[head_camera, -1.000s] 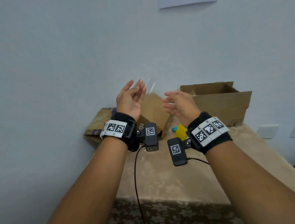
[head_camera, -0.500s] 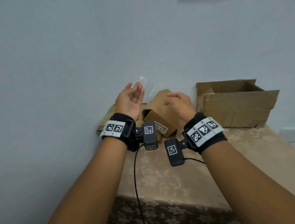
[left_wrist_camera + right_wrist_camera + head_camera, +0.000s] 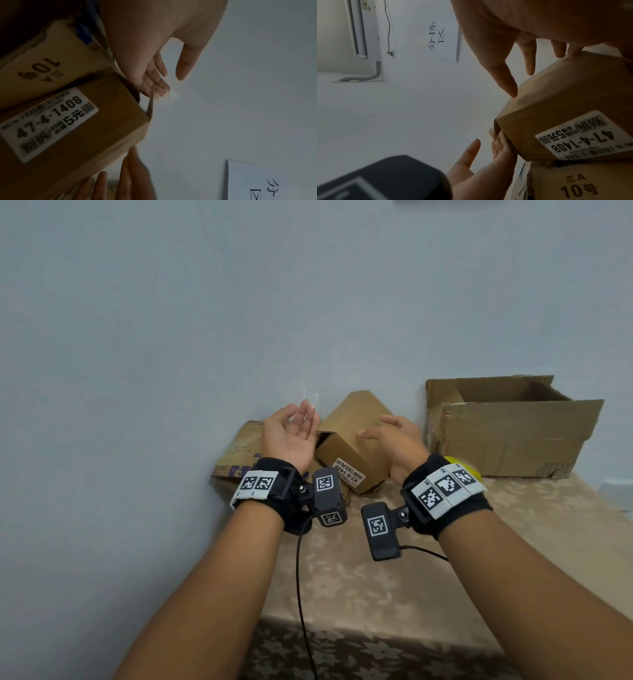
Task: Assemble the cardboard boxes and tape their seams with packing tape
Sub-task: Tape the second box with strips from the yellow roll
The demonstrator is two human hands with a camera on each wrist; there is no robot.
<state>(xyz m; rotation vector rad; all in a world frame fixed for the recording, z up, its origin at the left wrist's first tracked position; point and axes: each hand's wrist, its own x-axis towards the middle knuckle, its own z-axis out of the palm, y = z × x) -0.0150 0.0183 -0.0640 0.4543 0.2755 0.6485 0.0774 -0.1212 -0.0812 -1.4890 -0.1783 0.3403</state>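
Head view: my left hand point(image 3: 289, 436) is palm-up, fingers straight, a clear tape strip point(image 3: 310, 402) stuck at the fingertips. My right hand point(image 3: 397, 440) hovers spread, empty, over the small labelled box point(image 3: 349, 446) on the table point(image 3: 359, 577) by the wall.

Left wrist view: tape strip point(image 3: 171, 96) on fingertips point(image 3: 161, 89), beside the box's edge.

Right wrist view: my right fingers point(image 3: 510, 83) are loose near the box point(image 3: 565, 108); whether they touch it I cannot tell.

A pale blue-grey wall point(image 3: 205, 337) rises behind a table point(image 3: 376, 577) draped in beige floral cloth.
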